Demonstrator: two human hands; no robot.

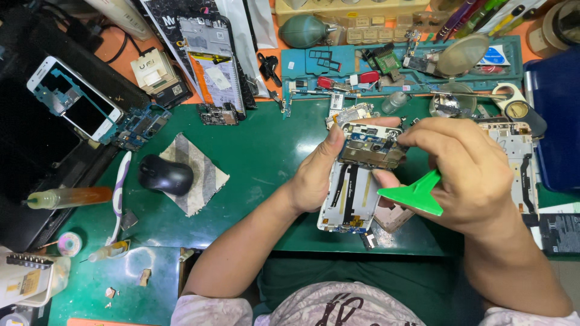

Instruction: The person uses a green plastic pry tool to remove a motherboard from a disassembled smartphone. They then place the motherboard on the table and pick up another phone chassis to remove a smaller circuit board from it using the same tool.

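Above the green bench, right of centre, the left hand grips an opened phone frame by its left edge. The right hand pinches the frame's top circuit board while clasping a green plastic pry tool. A black mouse lies far left.

The right hand covers the right edge of the opened phone, and its palm hides the handle end of the green pry tool. The left hand hides the phone's left edge. The small parts in the teal tray are too small to tell apart. The blue box is cut off by the right edge, the laptop by the left.
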